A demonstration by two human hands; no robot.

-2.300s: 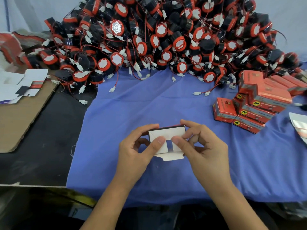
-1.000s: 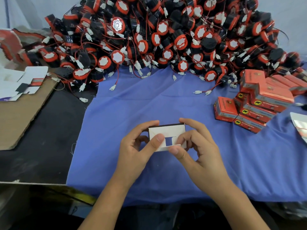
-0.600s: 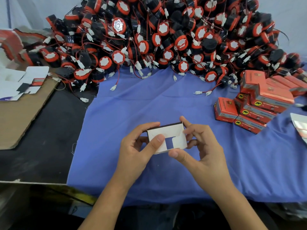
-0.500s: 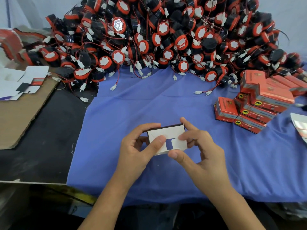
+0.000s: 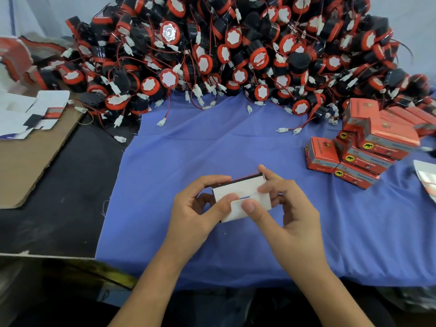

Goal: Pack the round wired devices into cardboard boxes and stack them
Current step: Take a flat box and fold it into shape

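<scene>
Both hands hold a small cardboard box above the blue cloth, its white inner flaps facing me. My left hand grips its left side with the thumb on the lower flap. My right hand grips the right side, thumb pressing the same flap. A big heap of round black-and-red wired devices fills the far side. Closed red boxes are stacked at the right.
Flat white box blanks lie on a brown cardboard sheet at the left. Black tabletop shows left of the cloth. Loose white connectors on red wires trail onto the cloth. A silvery sheet sits at the right edge.
The loose bottom flap has been folded up against the box, and the blue gap between the flaps has narrowed to a thin slit. Both thumbs have shifted onto the lower flap.
</scene>
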